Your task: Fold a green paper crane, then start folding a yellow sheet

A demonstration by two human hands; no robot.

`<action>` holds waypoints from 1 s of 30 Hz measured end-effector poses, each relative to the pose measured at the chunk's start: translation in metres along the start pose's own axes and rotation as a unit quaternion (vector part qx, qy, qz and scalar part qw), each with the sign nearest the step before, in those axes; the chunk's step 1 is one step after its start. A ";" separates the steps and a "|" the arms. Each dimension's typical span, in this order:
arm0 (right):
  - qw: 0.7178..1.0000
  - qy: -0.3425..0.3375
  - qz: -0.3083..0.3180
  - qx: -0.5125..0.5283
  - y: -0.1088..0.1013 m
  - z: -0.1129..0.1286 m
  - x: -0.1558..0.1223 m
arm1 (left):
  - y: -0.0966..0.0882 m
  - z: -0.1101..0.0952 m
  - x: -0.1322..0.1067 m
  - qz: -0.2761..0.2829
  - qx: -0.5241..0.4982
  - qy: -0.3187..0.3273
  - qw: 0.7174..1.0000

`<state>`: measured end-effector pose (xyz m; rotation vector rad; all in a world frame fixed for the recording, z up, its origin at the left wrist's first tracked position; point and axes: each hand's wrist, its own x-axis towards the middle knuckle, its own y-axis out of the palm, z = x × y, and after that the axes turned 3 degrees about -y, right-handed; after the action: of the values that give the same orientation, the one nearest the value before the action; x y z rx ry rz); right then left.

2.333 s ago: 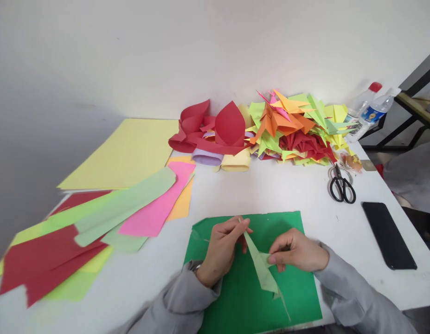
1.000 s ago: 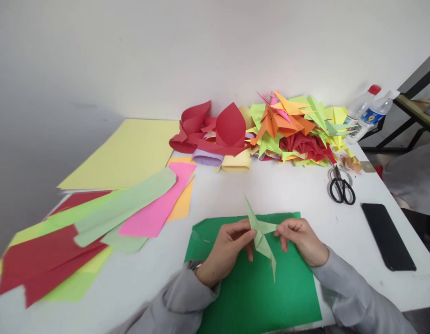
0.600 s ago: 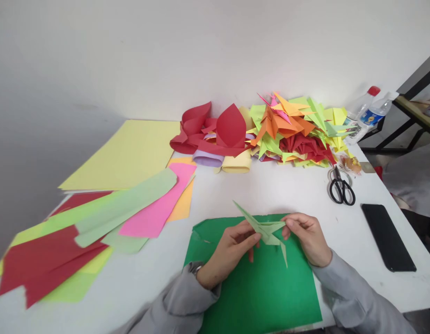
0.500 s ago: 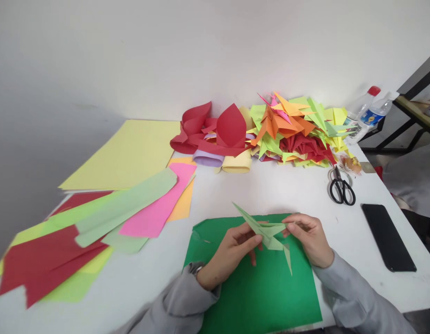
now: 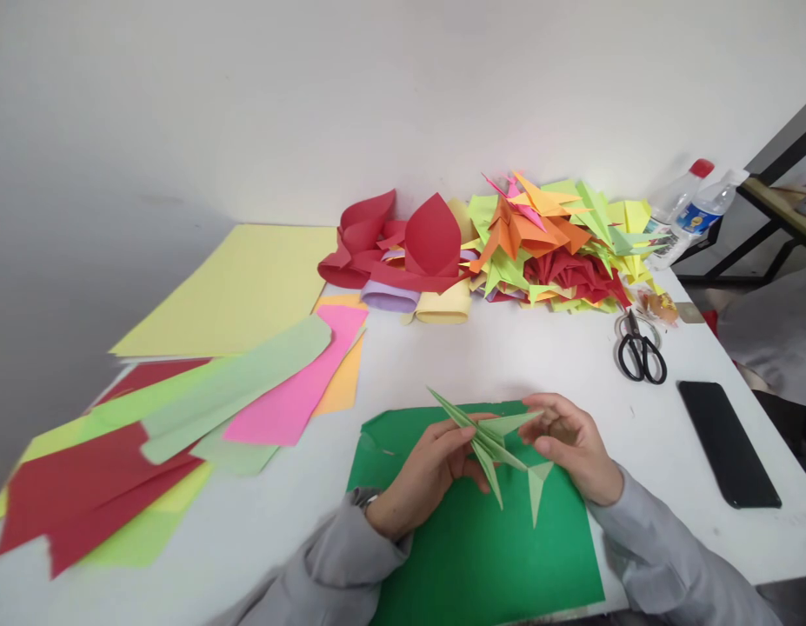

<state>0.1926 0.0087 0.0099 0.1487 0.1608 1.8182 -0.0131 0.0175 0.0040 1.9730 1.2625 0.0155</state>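
A pale green origami crane [image 5: 500,443] is held over a green sheet of paper [image 5: 494,565], with its narrow folded points spread in several directions. My left hand [image 5: 432,474] pinches its left side, thumb on top and the other fingers beneath. Close by on the right is my right hand [image 5: 572,443], thumb and forefinger apart. One pale green tip reaches in front of its fingers; whether they touch it I cannot tell.
Coloured paper strips [image 5: 259,382] and a yellow sheet [image 5: 246,278] lie on the left. Rolled paper pieces [image 5: 435,243] and a pile of folded paper [image 5: 552,243] sit against the wall. Scissors [image 5: 641,352], a black phone [image 5: 729,443] and plastic bottles [image 5: 702,209] are on the right.
The crane has been turned in my left hand, so more of its points show and one hangs down. My right thumb and forefinger have come apart, letting go of the tip.
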 end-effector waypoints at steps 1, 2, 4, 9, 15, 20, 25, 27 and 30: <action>1.000 0.001 -0.002 -0.008 0.001 -0.001 0.000 | 0.000 0.000 0.000 -0.002 0.003 0.001 1.000; 1.000 0.000 -0.003 -0.018 0.001 -0.002 0.000 | 0.000 0.000 0.000 -0.007 0.007 0.002 1.000; 0.999 -0.014 -0.008 -0.051 0.002 -0.004 0.000 | -0.001 0.001 0.000 -0.020 0.016 0.005 1.000; 0.963 -0.134 0.003 -0.233 0.005 -0.005 0.001 | -0.003 0.005 0.000 -0.037 0.035 0.015 0.999; 0.808 -0.332 -0.013 -0.488 0.009 -0.001 -0.003 | 0.000 0.009 0.000 -0.040 0.059 0.014 0.997; 0.744 -0.356 -0.016 -0.565 0.010 -0.001 -0.003 | -0.001 0.012 0.002 0.004 0.086 0.034 0.996; 0.730 -0.340 -0.017 -0.593 0.010 -0.003 -0.003 | -0.003 0.015 0.003 0.024 0.135 0.030 0.990; 0.729 -0.340 -0.016 -0.595 0.010 -0.003 -0.003 | -0.003 0.015 0.003 0.016 0.149 0.033 0.988; 0.728 -0.339 -0.013 -0.596 0.012 -0.003 -0.004 | -0.001 0.015 0.003 0.011 0.143 0.033 0.989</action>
<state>0.1818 0.0017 0.0092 -0.1207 -1.4985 1.4060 -0.0063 0.0115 -0.0081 2.2469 1.3463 -0.0947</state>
